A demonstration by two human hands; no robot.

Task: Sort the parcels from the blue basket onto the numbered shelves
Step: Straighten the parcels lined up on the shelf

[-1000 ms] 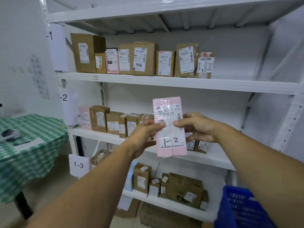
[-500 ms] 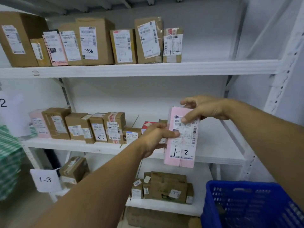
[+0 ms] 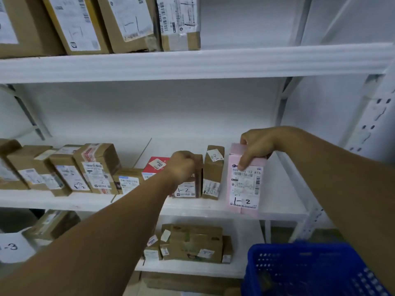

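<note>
Pink rectangular parcel [image 3: 245,182], upright on the white metal middle shelf [image 3: 277,210], white label facing out with "1-2" handwritten near its foot; stands at the right end of the row, at about 4 o'clock from frame centre; base on the shelf's front edge, whether fully set down cannot be told.

Right hand [image 3: 258,146]: over the parcel's top from 12 o'clock, thumb down the front face onto the label, fingers curled behind the top edge; closed on the parcel's upper end.

Left hand [image 3: 183,165]: at 9 o'clock of the pink parcel, apart from it; fingers curled around the top of a brown cardboard box marked "1-2" [image 3: 188,189]; grasp looks closed on it, the fingertips hidden behind the box.

Narrow brown cardboard box with small white tag [image 3: 213,171]: upright between the two hands, just beside the pink parcel at its 9 o'clock, a thin gap showing.

Red-topped small carton [image 3: 155,165]: at 9 o'clock of the left hand, partly hidden by the forearm.

Row of brown labelled boxes [image 3: 85,169]: further along at 9 o'clock, same shelf.

Blue perforated plastic basket [image 3: 310,268]: at 5 o'clock, below the shelf level, under the right forearm.

White paper tag reading "-3" [image 3: 10,246]: at 8 o'clock, by the lower shelf.
</note>
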